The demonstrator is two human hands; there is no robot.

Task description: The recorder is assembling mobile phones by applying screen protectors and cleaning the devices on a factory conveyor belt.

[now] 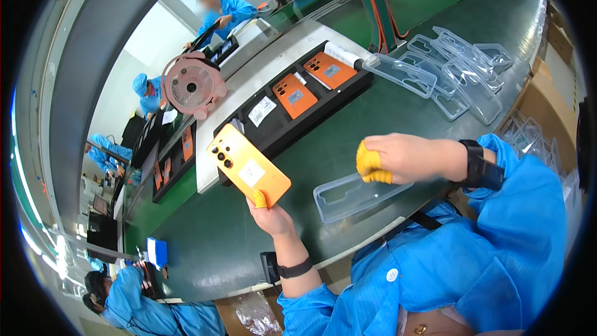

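Note:
My left hand (273, 219) grips an orange phone (266, 177) by its lower end. The phone's back faces up, with dark camera lenses at one corner and a white label in the middle. A yellow finger cot covers the thumb. My right hand (395, 158), in yellow finger cots, is closed with its fingers curled down; whatever they hold, if anything, is hidden. Just beneath it, a clear plastic tray (336, 210) lies on the green worktop (205, 246). I cannot tell whether the fingers touch the tray.
Beyond my hands, a black carrier (264, 132) holds two more orange phones (295, 95). Several clear plastic trays (463, 78) lie heaped at the far right. A pink fan (191, 86) stands at the back left. Co-workers in blue work farther off; one sits at the lower left.

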